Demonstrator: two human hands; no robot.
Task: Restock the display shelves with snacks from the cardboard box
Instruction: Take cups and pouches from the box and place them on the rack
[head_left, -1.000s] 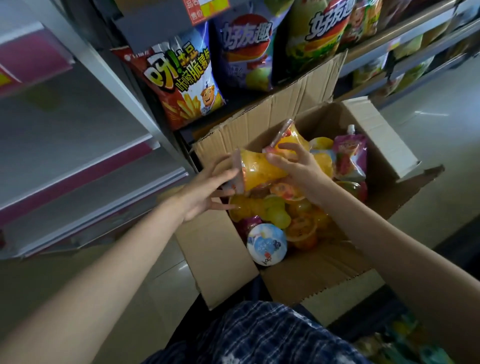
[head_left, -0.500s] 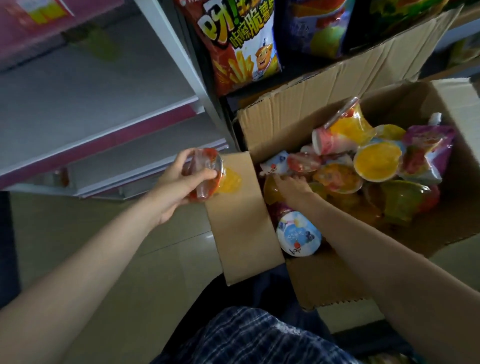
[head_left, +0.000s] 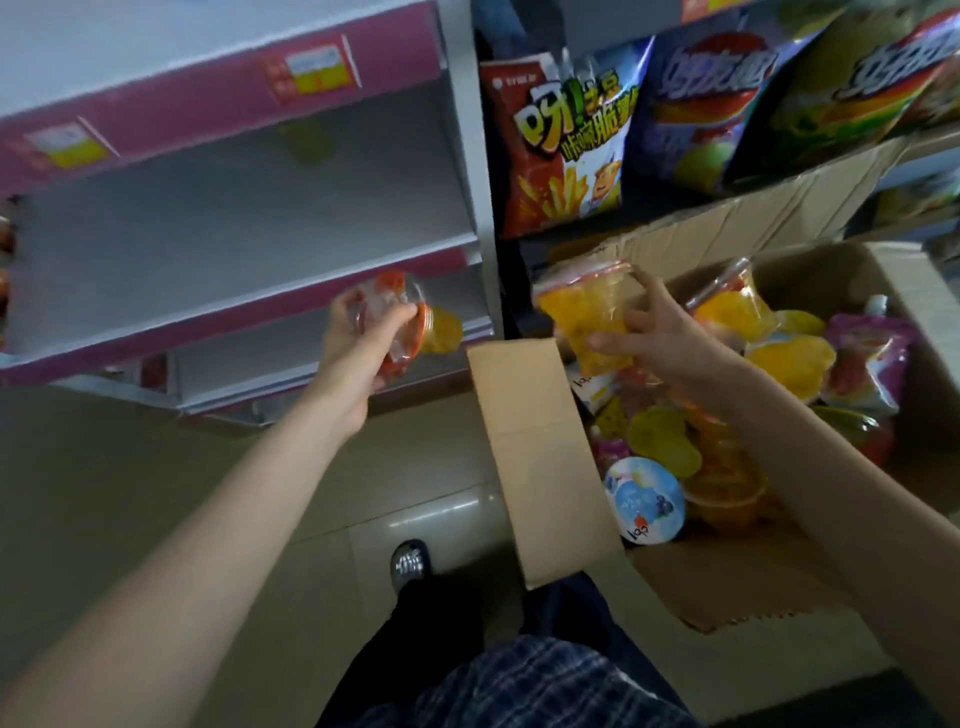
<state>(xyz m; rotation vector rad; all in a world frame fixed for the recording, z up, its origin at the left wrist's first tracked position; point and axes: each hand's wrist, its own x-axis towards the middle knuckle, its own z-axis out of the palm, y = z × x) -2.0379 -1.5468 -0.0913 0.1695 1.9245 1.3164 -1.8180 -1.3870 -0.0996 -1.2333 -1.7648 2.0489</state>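
Since a moment ago my right hand (head_left: 670, 338) has lifted a second jelly pack (head_left: 587, 317) clear of the cardboard box (head_left: 540, 457), fingers clamped on it, while my left hand (head_left: 363, 338), clamped on the first jelly cup (head_left: 410, 322), nears the bare lower shelves (head_left: 234, 312) at centre left, so shelving comes next.

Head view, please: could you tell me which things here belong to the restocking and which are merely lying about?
Restocking: left hand holding a jelly cup; right hand lifting a jelly pack; cardboard box; pink-edged shelves.

Lying about: chip bags already displayed; shoe.
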